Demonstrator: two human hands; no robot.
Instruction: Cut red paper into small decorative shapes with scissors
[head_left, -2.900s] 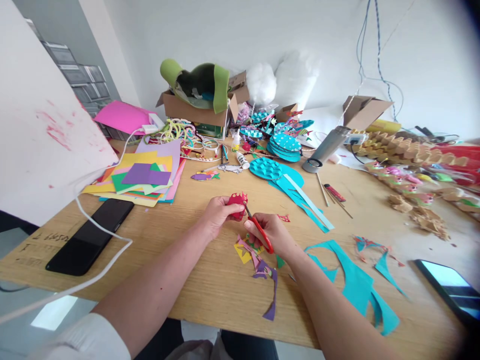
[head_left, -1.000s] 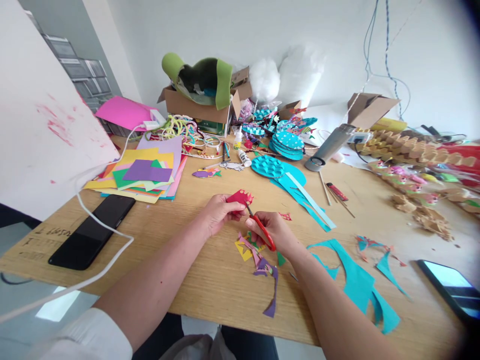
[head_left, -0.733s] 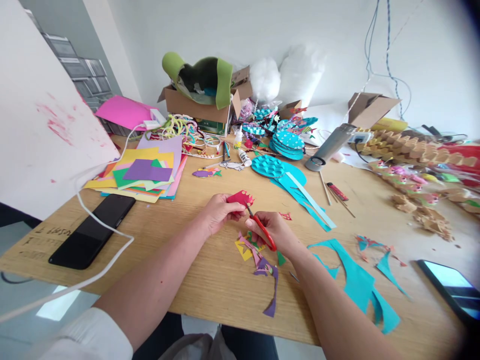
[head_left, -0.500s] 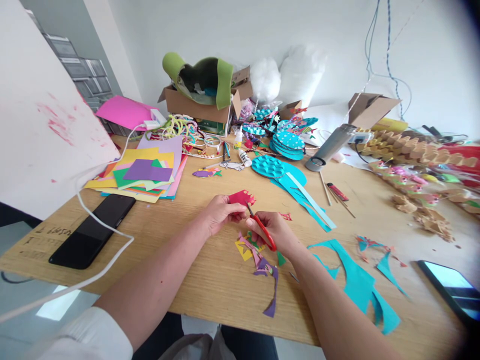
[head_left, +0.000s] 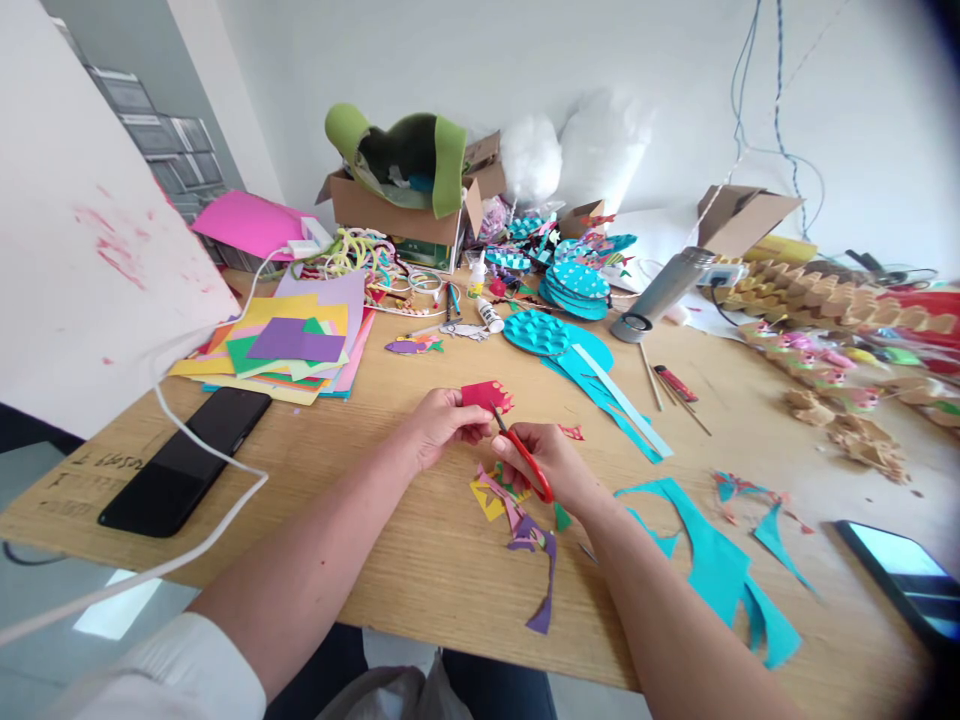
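Between the fingers of my left hand [head_left: 450, 425] is a small piece of red paper [head_left: 480, 395] with a notched right edge. My right hand [head_left: 553, 462] grips a pair of scissors [head_left: 529, 465] with red handles. The blades point up and left, their tips at the red paper. Below the hands lie paper scraps in yellow [head_left: 489, 500], pink, green and purple [head_left: 541, 580]. A small red scrap [head_left: 572, 432] rests just right of the scissors. Part of the scissor handles is hidden by my right fingers.
Stacked coloured paper [head_left: 296, 345] and a black phone [head_left: 184, 460] with a white cable across it lie left. Blue paper offcuts [head_left: 712, 560] and another phone [head_left: 900, 570] lie right. A metal flask [head_left: 664, 290], glue bottle [head_left: 490, 316] and blue discs [head_left: 574, 285] stand behind.
The red paper has turned slightly in my left hand, and the scissor tips have shifted a little along it. Both hands keep nearly the same place.
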